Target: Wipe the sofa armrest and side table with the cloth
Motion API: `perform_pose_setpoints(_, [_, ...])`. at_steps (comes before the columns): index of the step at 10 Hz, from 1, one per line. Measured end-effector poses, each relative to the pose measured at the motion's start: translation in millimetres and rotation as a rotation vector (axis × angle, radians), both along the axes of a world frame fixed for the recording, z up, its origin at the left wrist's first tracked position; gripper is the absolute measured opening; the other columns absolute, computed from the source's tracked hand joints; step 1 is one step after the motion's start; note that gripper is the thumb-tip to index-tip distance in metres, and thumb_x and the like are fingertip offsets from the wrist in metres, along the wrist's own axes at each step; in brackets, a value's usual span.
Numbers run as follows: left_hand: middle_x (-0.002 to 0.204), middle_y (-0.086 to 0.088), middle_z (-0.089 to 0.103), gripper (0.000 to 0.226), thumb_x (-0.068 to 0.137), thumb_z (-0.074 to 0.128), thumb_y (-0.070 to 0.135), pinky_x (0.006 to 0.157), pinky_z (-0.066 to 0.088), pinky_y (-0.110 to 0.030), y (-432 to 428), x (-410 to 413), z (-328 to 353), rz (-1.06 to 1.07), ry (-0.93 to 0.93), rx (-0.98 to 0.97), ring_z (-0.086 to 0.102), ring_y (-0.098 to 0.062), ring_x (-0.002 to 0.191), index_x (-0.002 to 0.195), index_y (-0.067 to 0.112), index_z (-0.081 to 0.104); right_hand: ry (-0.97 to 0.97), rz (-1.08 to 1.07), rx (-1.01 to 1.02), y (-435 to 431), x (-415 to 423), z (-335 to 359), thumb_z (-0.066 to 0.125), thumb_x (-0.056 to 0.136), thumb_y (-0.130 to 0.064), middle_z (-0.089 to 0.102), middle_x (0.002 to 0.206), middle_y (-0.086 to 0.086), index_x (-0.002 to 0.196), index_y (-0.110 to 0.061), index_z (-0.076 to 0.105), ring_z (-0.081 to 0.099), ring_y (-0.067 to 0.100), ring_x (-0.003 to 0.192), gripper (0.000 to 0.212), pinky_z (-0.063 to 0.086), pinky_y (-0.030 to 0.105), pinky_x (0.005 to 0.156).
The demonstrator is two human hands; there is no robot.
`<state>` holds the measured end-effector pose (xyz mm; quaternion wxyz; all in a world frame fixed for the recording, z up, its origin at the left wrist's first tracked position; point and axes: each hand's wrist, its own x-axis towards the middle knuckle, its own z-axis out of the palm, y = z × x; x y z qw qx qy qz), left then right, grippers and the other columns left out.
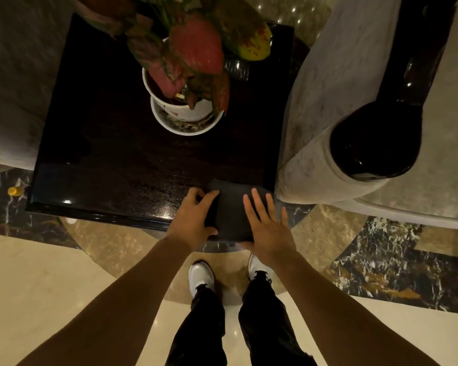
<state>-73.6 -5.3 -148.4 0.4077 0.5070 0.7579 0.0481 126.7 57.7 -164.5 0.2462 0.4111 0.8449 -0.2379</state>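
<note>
The dark cloth (232, 210) lies at the near right corner of the worktop (111, 165), overhanging the near edge; the left hand (193, 217) pinches its left border while the right hand (266, 225) lies spread flat on it. Folding it into a firm pad seems the step. Press evenly, then wipe in long strokes around the potted plant (188, 83), toward the sofa armrest (376, 138).

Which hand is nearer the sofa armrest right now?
Right. The right hand lies flat on the cloth just beside the sofa armrest; the left hand grips the cloth's far edge.
</note>
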Motion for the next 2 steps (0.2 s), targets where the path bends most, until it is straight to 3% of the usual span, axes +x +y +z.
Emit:
perform_pose_setpoints(1, [0.164,-0.006,0.003,0.119,0.068,0.084,0.044,0.112,0.036,-0.052,-7.6,-2.7,30.7,-0.087,0.073,-0.159,0.021,-0.039,0.143,0.155,0.036,0.003,-0.041,-0.052,-0.098,8.2,-5.4,37.9,0.059,0.096,-0.037,-0.008,0.169,0.005,0.159,-0.020,-0.005,-0.003,0.032,0.154,0.092,0.009,0.056,0.121])
perform_pose_setpoints(2, [0.166,-0.004,-0.008,0.124,0.067,0.078,0.061,0.115,0.028,-0.053,-15.5,-10.4,63.9,-0.131,0.242,-0.221,0.014,-0.041,0.147,0.154,0.036,-0.008,-0.016,-0.053,-0.136,17.9,-21.3,80.0,0.054,0.098,-0.032,0.027,0.162,0.010,0.159,-0.016,0.012,0.023,0.032,0.149,0.076,0.024,0.050,0.119])
